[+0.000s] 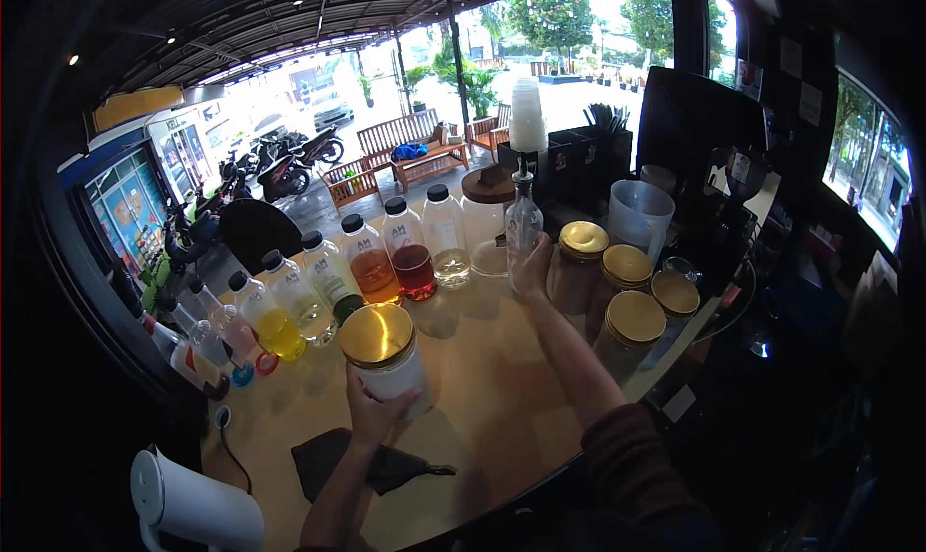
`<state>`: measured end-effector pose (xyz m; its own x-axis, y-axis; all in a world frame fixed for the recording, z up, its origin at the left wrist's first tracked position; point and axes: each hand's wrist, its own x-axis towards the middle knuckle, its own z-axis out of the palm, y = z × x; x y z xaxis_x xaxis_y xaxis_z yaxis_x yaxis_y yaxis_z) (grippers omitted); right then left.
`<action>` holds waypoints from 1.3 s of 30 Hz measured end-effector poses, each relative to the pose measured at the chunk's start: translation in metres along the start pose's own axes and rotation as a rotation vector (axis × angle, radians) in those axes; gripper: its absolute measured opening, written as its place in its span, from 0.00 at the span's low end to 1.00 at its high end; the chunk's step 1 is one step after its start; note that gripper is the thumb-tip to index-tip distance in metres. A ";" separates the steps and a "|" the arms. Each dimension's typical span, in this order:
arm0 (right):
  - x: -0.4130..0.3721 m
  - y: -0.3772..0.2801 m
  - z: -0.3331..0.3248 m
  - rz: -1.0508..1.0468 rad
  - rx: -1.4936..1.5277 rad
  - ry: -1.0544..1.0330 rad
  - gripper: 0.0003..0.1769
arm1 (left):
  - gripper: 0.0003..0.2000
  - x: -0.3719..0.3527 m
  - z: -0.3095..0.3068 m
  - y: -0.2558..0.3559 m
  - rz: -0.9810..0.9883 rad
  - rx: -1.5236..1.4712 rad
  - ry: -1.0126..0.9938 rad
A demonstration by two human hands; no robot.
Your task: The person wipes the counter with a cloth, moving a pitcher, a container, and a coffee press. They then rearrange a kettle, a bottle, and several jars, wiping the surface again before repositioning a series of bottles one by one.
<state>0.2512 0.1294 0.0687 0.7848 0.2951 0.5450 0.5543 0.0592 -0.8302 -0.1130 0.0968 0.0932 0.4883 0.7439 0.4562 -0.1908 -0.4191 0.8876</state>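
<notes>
Head camera view: our left hand (378,409) is closed around the lower side of a whitish cylindrical jar with a shiny gold lid (392,380), which we take as our landmark. The jar stands about upright over the tan surface (502,388); we cannot tell whether its base touches. Our right hand (532,263), beyond the jar and to its right, grips a clear narrow glass bottle with a slim spout (524,222), held upright.

Just beyond the jar, we see a curved row of clear bottles with black caps (415,274), their contents yellow, green, orange, red and pale. Farther beyond and right of the jar stands a clear canister with a brown wooden lid (489,236), beside the spouted bottle. Well to the jar's right, we find four gold-lidded jars (635,318) grouped closely. A crumpled dark cloth (333,460) lies nearer to us than the jar, and a white kettle (203,507) sits near us, to its left.
</notes>
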 end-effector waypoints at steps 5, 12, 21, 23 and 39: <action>-0.019 -0.033 -0.007 0.018 -0.152 0.024 0.49 | 0.40 0.011 0.037 -0.017 -0.040 -0.029 -0.048; -0.006 -0.146 -0.090 -0.284 -0.008 -0.240 0.43 | 0.42 0.051 0.133 -0.053 -0.078 -0.064 -0.066; 0.014 -0.133 -0.156 -0.453 -0.252 -0.517 0.40 | 0.45 0.078 0.233 -0.060 -0.150 0.104 0.015; 0.007 -0.127 -0.164 -0.470 -0.274 -0.563 0.39 | 0.45 0.081 0.245 -0.064 -0.071 0.114 0.016; -0.067 -0.165 -0.134 -0.679 -0.119 -0.772 0.34 | 0.47 0.045 0.163 -0.080 0.147 0.340 -0.442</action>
<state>0.1440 -0.0275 0.1850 -0.0718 0.7685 0.6358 0.8704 0.3596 -0.3363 0.0631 0.0787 0.0323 0.8006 0.4076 0.4392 -0.0351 -0.6998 0.7134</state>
